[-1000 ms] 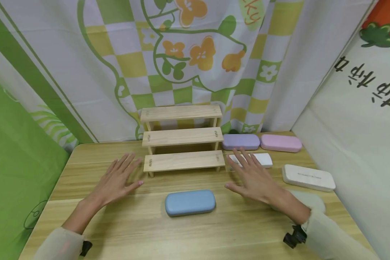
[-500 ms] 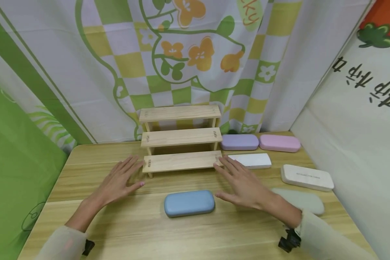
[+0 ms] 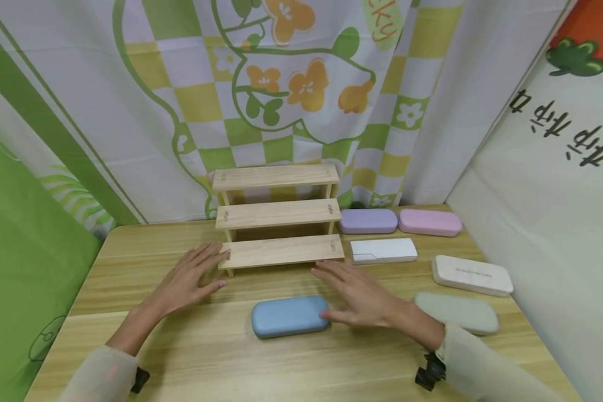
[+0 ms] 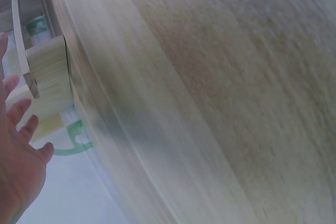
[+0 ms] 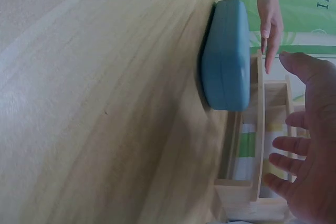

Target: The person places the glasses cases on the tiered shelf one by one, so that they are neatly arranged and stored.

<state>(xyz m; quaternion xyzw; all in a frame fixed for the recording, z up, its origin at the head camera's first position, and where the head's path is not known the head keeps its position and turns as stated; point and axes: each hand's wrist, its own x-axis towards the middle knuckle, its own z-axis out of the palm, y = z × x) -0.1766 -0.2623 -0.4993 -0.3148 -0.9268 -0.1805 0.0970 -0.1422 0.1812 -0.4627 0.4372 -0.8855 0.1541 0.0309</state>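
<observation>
A blue glasses case (image 3: 290,316) lies on the wooden table in front of a three-tier wooden stand (image 3: 281,251). My right hand (image 3: 364,296) hovers at the case's right end, fingers extended and thumb overlapping its edge in the head view. In the right wrist view, a gap shows between the blue case (image 5: 227,56) and my spread right fingers (image 5: 289,145). My left hand (image 3: 183,282) is held out at the left end of the stand's lowest shelf, fingers straight and holding nothing. In the left wrist view, the left hand (image 4: 23,166) appears beside the shelf end.
Right of the stand lie a purple case (image 3: 368,221), a pink case (image 3: 429,222) and a white case (image 3: 383,250). Further right are a cream case (image 3: 472,275) and a grey-green case (image 3: 457,312). A patterned curtain (image 3: 196,103) hangs behind the table.
My right hand has moved left and nearer, from beside the white case to the blue case's right end. The left hand has barely shifted. The cases and stand stay in place.
</observation>
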